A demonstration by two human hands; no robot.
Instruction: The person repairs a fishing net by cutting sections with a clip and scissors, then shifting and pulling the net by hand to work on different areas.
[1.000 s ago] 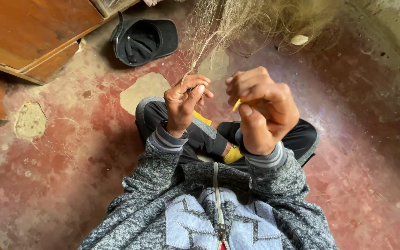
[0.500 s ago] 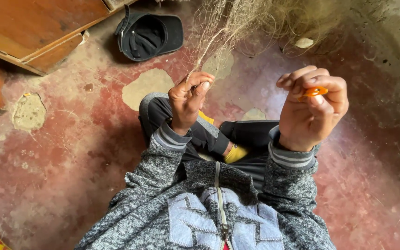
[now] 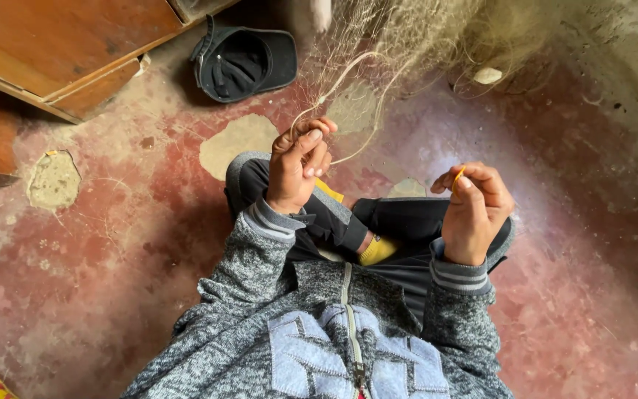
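Fishing net [image 3: 415, 37], a fine, pale, tangled mesh, is seen bunched at the top of the view, with thicker looped cords hanging down from it toward the left hand. It lies well above the crossed legs, over a worn red floor [image 3: 112, 244] of rough, patchy concrete with bare grey spots. A wooden cabinet [image 3: 60, 52], smooth and brown, is seen at the upper left, and a black cap [image 3: 245, 63] lies upside down just beside it. The left hand [image 3: 297, 166] is closed, its fingers pinched together on the net's cords, which run upward and slightly right from the grip. The right hand [image 3: 474, 210] is held apart from the left, curled shut around a small yellow netting needle [image 3: 458, 177], a thin flat piece whose visible tip points upward.
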